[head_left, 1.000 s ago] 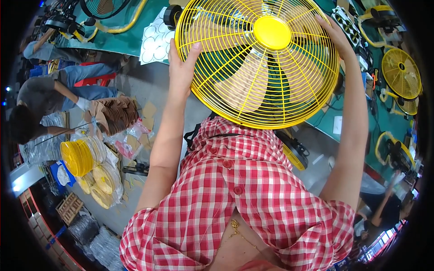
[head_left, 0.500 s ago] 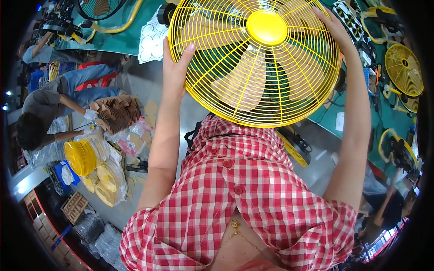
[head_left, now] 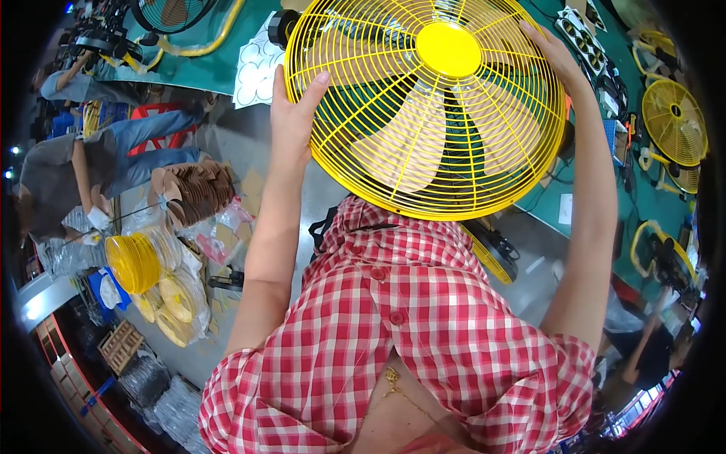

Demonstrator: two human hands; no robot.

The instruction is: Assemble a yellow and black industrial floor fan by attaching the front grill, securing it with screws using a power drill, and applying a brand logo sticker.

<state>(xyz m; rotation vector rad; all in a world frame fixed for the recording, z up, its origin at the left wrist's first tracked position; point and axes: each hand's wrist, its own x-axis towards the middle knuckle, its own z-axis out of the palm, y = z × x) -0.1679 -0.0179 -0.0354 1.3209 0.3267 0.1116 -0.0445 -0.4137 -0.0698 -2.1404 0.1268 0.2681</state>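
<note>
A large round fan guard (head_left: 448,50) of yellow wire, with a plain yellow disc at its centre, fills the upper middle. Behind its wires show broad tan fan blades (head_left: 406,144). My left hand (head_left: 296,110) grips the guard's left rim, thumb over the front wires and the other fingers partly hidden behind the edge. On the far right side my right hand (head_left: 558,57) is curled around the rim, fingertips on the wires. A black knob (head_left: 283,29) juts out beside the guard's upper left edge.
Green worktable (head_left: 560,198) lies beneath the fan. White sheets with circles (head_left: 255,74) rest at its left. Another yellow fan (head_left: 674,121) stands at the right. On the left, a co-worker (head_left: 57,178) bends by stacked brown pieces (head_left: 198,191) and yellow guards (head_left: 133,263).
The guard has shifted very slightly downward, with both my hands still on its rim. At the left, the co-worker's arms and body have moved.
</note>
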